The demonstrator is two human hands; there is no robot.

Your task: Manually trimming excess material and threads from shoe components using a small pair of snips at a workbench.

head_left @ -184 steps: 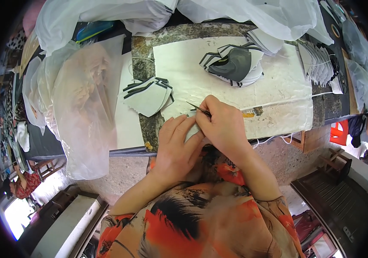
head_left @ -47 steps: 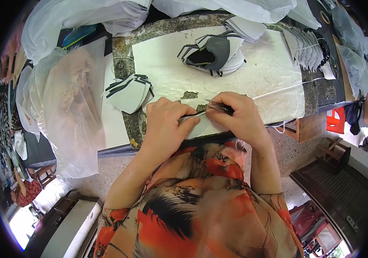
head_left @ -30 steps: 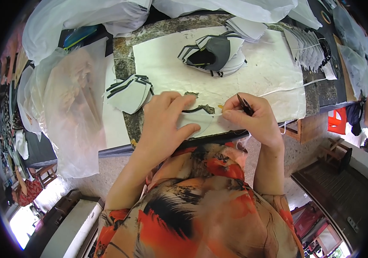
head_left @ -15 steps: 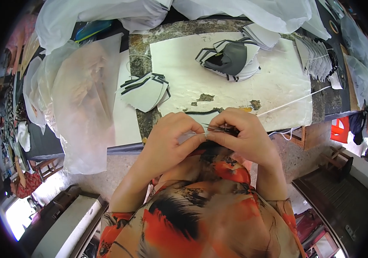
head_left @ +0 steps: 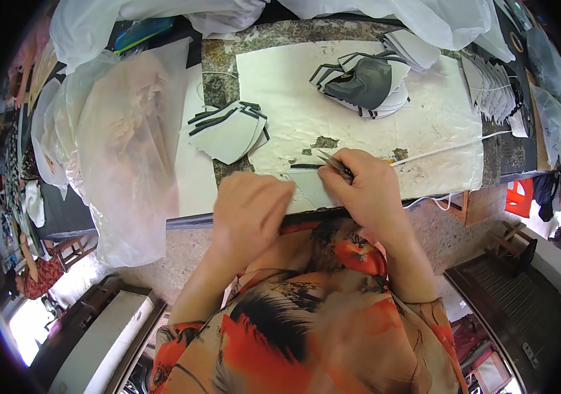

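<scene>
My right hand [head_left: 367, 187] is closed around small thread snips [head_left: 335, 163], whose pointed metal blades stick out toward the upper left. Under and beside its fingers, a pale grey piece with a black-edged top [head_left: 310, 186] lies flat at the table's front edge. My left hand [head_left: 249, 205], blurred by motion, is just left of that piece; its fingers are bent downward and their tips are hidden. Beyond the left hand lies a small stack of pale grey pieces with black edging [head_left: 228, 134]. Farther back is a larger pile topped by a dark grey curved piece [head_left: 367, 84].
White worn sheeting [head_left: 438, 141] covers much of the table. A clear plastic bag [head_left: 126, 151] hangs over the left front edge. At the back right are plain pale pieces [head_left: 415, 49] and a tied bundle [head_left: 488, 88]. A white cord [head_left: 454, 148] crosses the right side.
My hands have parted from their pinch together; the left has moved left and down. The pale piece now lies on the table, and the snips' blades point up from the right hand.
</scene>
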